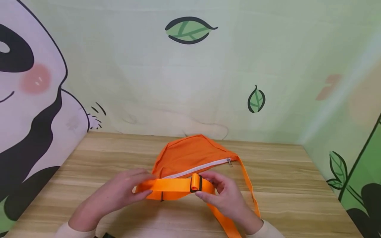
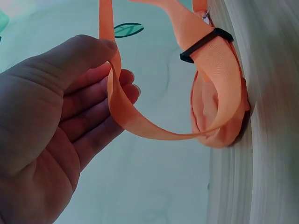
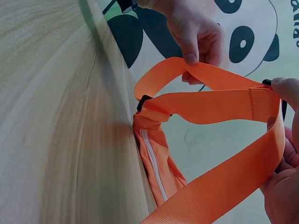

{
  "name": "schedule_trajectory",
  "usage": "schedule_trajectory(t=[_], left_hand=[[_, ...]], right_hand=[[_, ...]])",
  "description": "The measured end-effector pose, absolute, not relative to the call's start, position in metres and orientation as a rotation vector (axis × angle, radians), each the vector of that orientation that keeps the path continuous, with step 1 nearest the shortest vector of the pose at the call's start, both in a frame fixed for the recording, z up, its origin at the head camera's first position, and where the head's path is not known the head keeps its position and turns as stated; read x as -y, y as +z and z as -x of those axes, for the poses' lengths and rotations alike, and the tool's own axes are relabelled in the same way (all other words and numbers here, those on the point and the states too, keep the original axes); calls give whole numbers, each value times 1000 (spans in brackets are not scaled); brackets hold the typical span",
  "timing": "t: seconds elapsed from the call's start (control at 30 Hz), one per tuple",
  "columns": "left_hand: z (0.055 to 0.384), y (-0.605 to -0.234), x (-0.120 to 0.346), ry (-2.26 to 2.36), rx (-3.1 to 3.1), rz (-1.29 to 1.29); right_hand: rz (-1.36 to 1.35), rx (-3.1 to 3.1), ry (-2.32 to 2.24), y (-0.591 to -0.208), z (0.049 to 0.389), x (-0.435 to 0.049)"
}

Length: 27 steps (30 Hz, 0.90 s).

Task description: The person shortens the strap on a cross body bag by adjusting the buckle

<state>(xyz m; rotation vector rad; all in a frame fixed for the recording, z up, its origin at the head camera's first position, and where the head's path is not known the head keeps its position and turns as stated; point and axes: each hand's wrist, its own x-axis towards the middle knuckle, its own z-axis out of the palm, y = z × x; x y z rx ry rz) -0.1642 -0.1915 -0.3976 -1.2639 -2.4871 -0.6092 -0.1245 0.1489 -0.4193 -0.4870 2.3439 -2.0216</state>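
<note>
An orange fabric bag with a white zipper lies on the table in the head view. Its orange strap is raised in front of it, stretched between both hands. My left hand pinches the strap between thumb and forefinger; the left wrist view shows the other fingers behind the webbing. With thumb and fingers, my right hand grips the strap at a black slider buckle. A second black buckle sits on the strap beside the bag.
The wooden table meets a printed cloth backdrop with a panda and leaves. More strap runs from the bag's right end toward the front. A small black object shows at the bottom edge.
</note>
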Motion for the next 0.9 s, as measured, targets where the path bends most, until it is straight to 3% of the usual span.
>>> schedule_trajectory(t=[0.4,0.63,0.9], left_hand=[[165,-395,197,-705,2675,1181],[164,-396,159,-928,2660,1270],[159,-399,115,-1343,2650,1176]], right_hand=[[475,-2322,-2057,-419,124,-153],[683,-2305,-2127,-421,126,-142],[755,-2296,-2087,-418,126,-130]])
